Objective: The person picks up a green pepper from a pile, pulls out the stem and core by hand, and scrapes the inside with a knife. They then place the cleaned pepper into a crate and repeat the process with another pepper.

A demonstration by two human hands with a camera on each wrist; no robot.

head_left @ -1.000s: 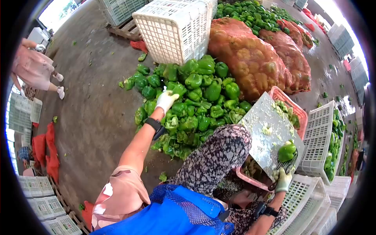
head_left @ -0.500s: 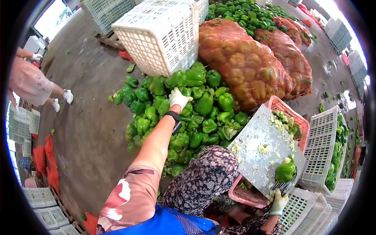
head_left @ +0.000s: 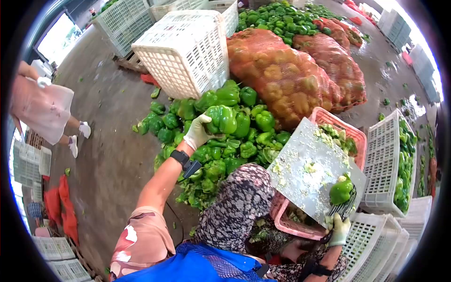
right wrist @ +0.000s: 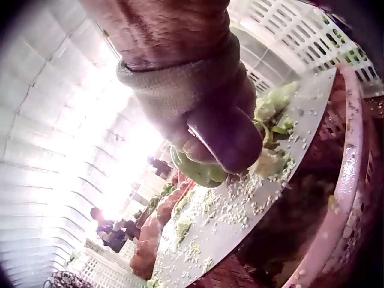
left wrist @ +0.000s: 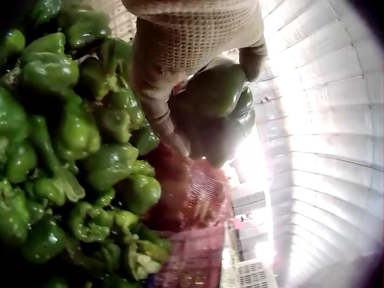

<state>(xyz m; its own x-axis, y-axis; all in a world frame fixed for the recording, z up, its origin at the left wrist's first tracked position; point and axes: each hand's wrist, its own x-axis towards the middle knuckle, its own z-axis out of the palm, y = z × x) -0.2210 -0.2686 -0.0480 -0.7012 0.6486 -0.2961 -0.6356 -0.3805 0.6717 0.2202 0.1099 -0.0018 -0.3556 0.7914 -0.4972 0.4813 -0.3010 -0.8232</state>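
Observation:
My gloved left hand (head_left: 197,134) grips a green bell pepper (head_left: 221,119) above the pile of green peppers (head_left: 248,150). In the left wrist view the fingers wrap the sides of this pepper (left wrist: 216,102). My gloved right hand (head_left: 339,230) holds a dark-handled tool with a black, striped end (head_left: 346,207) at the lower corner of a metal board (head_left: 293,150). Another green pepper (head_left: 341,191) lies on the board against that end. In the right wrist view my hand (right wrist: 180,96) hides most of the tool. Pale seeds and scraps cover the board.
A pink basket (head_left: 361,136) sits beneath the board. White crates (head_left: 383,155) stand at the right, one holding peppers. Beyond the pile are a tall white crate (head_left: 188,51) and full red mesh sacks (head_left: 277,70). A person (head_left: 44,108) walks at the far left.
My left hand reached into the pile, took hold of a bell pepper and lifted it back toward me. My right hand keeps its grip on the tool by the pepper on the board.

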